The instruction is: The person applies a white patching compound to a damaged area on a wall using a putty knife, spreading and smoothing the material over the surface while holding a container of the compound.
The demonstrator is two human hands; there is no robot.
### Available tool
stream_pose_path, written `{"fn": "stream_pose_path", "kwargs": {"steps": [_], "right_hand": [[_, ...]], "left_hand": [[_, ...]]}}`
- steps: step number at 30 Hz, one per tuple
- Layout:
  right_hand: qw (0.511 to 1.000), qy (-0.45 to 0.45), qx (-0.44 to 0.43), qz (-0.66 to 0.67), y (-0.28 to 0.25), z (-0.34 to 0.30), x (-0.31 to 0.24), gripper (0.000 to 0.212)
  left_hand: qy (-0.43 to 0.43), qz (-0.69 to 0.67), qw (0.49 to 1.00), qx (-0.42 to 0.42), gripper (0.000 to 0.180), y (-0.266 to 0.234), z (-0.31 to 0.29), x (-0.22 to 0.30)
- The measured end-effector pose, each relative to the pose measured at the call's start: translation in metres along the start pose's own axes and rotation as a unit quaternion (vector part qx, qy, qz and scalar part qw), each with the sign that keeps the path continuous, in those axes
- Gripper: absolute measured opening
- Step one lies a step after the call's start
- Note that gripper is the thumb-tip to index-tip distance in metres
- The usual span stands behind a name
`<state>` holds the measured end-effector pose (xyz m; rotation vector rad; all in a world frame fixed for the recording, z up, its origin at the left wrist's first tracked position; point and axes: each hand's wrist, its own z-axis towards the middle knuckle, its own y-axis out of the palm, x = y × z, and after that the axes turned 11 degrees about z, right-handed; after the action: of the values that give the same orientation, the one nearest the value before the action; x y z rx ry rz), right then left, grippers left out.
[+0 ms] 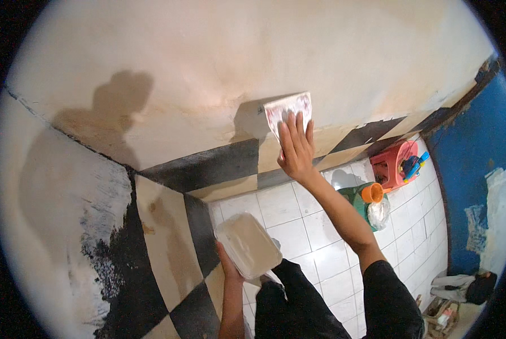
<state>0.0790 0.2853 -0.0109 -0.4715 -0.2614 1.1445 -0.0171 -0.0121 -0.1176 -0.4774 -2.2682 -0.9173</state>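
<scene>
A trowel (287, 111) is pressed flat to the wall (208, 62) by the right hand (296, 148) — a tub (248, 245) is gripped underneath by the left hand (228, 265).

The lower part of the flat pad (288, 110) lies hidden under the fingers of the right hand (296, 148); the left hand (229, 266) is mostly covered by the plastic container (247, 244) it holds from beneath; right of that container, the items on the red stool (393, 164) are too small to identify; the bundle (462, 286) further right blurs at the rim.
</scene>
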Motion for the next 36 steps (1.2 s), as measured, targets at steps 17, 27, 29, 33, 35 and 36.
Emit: {"fn": "stream_pose_path", "kwargs": {"steps": [17,27,29,33,35,36], "right_hand": [[0.987,0.057,0.138,-0.058,-0.011,-0.011,0.019,0.07],[0.987,0.143,0.057,0.042,0.094,-0.05,-0.027,0.065],[0.986,0.142,0.017,0.087,0.089,-0.072,-0.049,0.064],[0.974,0.154,0.008,0.166,0.048,-0.066,-0.062,0.063],[0.987,0.096,0.078,0.098,0.016,-0.038,-0.034,0.063],[0.991,0.057,0.108,0.055,0.007,-0.019,-0.025,0.063]], "left_hand": [[-0.034,-0.061,0.997,0.041,0.077,-0.127,-0.061,-0.107],[-0.048,-0.119,0.99,0.053,0.076,-0.135,-0.049,-0.115],[-0.028,-0.072,0.996,0.052,0.075,-0.118,-0.048,-0.103],[-0.03,-0.037,0.996,0.08,0.075,-0.126,-0.05,-0.102],[-0.027,-0.054,0.997,0.049,0.075,-0.128,-0.052,-0.103],[-0.026,-0.061,0.997,0.035,0.075,-0.128,-0.053,-0.105]]}}
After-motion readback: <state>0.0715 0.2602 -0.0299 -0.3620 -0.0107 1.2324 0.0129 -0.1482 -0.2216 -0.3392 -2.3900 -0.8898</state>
